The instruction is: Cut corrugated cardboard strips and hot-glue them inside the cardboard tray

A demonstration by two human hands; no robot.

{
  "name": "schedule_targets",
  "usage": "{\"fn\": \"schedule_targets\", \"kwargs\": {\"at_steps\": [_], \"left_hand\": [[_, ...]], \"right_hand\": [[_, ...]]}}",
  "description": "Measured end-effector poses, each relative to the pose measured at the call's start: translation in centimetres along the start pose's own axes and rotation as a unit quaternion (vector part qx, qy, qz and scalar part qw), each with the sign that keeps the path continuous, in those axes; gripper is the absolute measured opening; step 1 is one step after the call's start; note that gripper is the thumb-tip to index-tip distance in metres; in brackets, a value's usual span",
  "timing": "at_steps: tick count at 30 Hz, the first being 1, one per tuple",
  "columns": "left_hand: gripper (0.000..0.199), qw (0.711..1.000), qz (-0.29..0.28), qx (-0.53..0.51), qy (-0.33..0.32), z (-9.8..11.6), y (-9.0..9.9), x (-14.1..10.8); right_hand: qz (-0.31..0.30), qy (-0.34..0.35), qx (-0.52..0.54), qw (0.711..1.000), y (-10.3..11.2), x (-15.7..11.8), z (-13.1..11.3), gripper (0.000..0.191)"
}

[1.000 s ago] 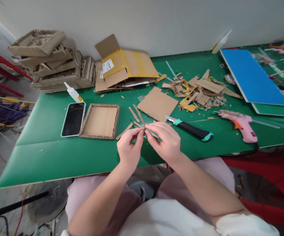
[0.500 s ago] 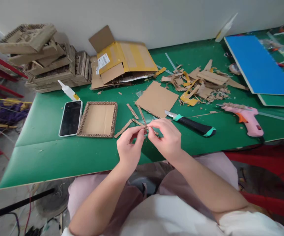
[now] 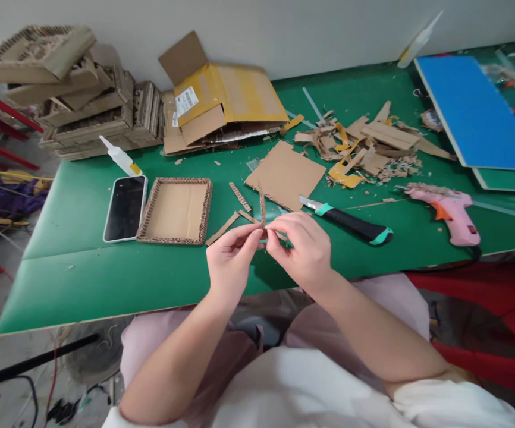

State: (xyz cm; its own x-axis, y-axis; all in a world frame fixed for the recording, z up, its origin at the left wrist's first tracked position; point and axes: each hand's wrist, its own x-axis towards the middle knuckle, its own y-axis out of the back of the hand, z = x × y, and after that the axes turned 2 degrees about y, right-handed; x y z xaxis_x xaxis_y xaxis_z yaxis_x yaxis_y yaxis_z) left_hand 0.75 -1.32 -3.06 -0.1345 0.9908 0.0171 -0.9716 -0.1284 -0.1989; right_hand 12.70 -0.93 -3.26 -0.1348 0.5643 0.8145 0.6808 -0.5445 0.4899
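Note:
Both hands meet over the front of the green table, pinching the lower end of a thin corrugated cardboard strip (image 3: pixel 263 205) that points away from me. My left hand (image 3: pixel 231 258) is closed on it from the left, my right hand (image 3: pixel 302 246) from the right; the fingertips hide the gripped end. Left of my hands lies a shallow cardboard tray (image 3: pixel 179 211) with corrugated edging. A loose corrugated strip (image 3: pixel 239 196) and a flat narrow strip (image 3: pixel 222 229) rest between tray and hands. Beyond the fingers is a cardboard square (image 3: pixel 285 172). A utility knife (image 3: pixel 353 224), blade out, lies to the right.
A phone (image 3: pixel 126 208) and a glue bottle (image 3: pixel 121 156) lie left of the tray. Stacked cardboard frames (image 3: pixel 92 113) and a torn carton (image 3: pixel 235 98) stand behind. Cardboard scraps (image 3: pixel 373 145), a pink glue gun (image 3: pixel 451 211) and a blue board (image 3: pixel 480 113) occupy the right.
The held strip has swung from leaning left to nearly straight away from me. Both hands stay pinched together; the whole view has shifted slightly.

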Motion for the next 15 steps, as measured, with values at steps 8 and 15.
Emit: {"fn": "schedule_targets", "kwargs": {"at_steps": [8,15], "left_hand": [[0.005,1.000,-0.010,-0.023,0.012,-0.14,0.09,0.13],[0.006,0.999,-0.017,-0.028,0.015,-0.22,0.14,0.09]], "right_hand": [[-0.016,-0.090,0.060,0.994,0.14,0.29,-0.37,0.010],[-0.019,-0.124,0.086,0.988,0.44,0.51,-0.44,0.009]]}}
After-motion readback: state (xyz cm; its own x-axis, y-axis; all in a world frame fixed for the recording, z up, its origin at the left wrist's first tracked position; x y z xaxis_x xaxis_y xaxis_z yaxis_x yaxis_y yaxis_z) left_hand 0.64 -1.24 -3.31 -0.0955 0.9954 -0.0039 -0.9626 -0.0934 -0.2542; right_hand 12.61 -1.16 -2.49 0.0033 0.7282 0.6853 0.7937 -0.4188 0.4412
